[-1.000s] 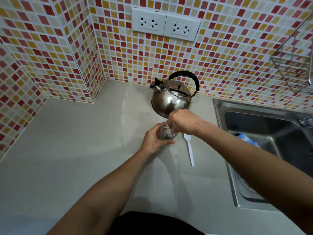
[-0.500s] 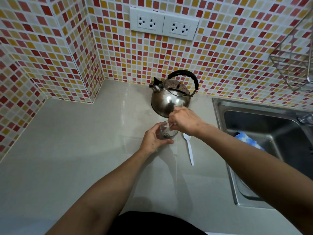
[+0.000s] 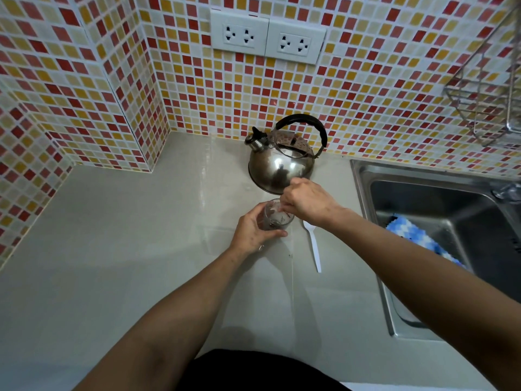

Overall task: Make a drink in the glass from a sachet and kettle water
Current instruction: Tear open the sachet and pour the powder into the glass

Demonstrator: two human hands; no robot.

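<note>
A small clear glass (image 3: 275, 218) stands on the grey counter, just in front of the steel kettle (image 3: 282, 162) with its black handle. My left hand (image 3: 252, 232) is wrapped around the glass from the left. My right hand (image 3: 306, 201) hovers over the glass rim, pinched on a thin pale sachet (image 3: 294, 180). One end of the sachet sticks up past my knuckles and the other end points down into the glass. Something dark lies at the bottom of the glass. Most of the sachet is hidden by my fingers.
A white plastic spoon (image 3: 313, 244) lies on the counter (image 3: 127, 235) right of the glass. A steel sink (image 3: 363, 176) with a blue-and-white cloth (image 3: 414, 238) is at the right. Tiled walls, two sockets (image 3: 267, 38) and a wire rack (image 3: 485, 91) stand behind.
My right hand has lifted and tilted slightly over the glass, so the pale end of the sachet now shows above my knuckles. The left hand and the glass stay put.
</note>
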